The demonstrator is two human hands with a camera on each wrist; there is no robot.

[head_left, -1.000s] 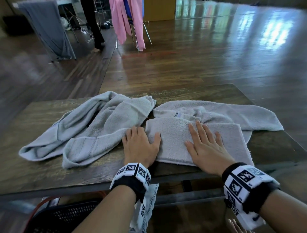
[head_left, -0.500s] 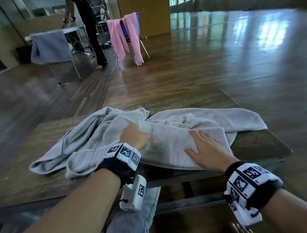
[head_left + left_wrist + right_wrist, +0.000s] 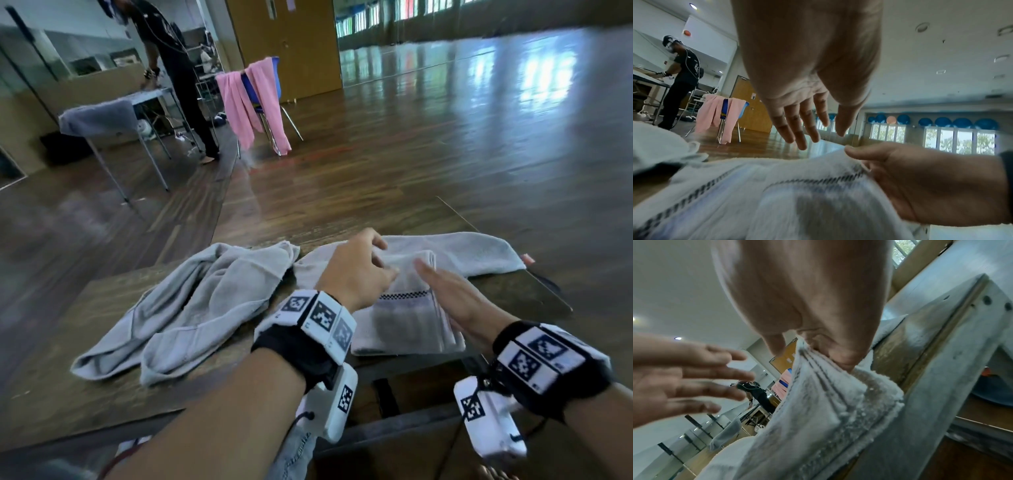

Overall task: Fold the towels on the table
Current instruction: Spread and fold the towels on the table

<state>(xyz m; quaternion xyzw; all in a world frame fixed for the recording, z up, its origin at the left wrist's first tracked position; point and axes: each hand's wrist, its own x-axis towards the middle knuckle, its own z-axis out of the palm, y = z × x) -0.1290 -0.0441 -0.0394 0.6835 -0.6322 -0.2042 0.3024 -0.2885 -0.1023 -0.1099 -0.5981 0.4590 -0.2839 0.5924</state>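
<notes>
table point(image 3: 102, 387) under all | loose towel point(image 3: 205, 301) crumpled left, second towel point(image 3: 472, 251) spread behind, both unfolded, not in the way | folded towel point(image 3: 407, 325) at near edge, long axis running away, between both hands | right hand point(image 3: 459, 301) pinching its right edge | left hand point(image 3: 356, 270) above it, fingers spread, holding nothing

No legible text or numbers

Only black-and-white square code patterns are seen, printed on the band point(image 3: 317, 315) worn at the left wrist and on the band point(image 3: 541, 356) at the right wrist; no letters or figures can be made out on them, nor on the paper notices on the far door point(image 3: 291, 48).
</notes>
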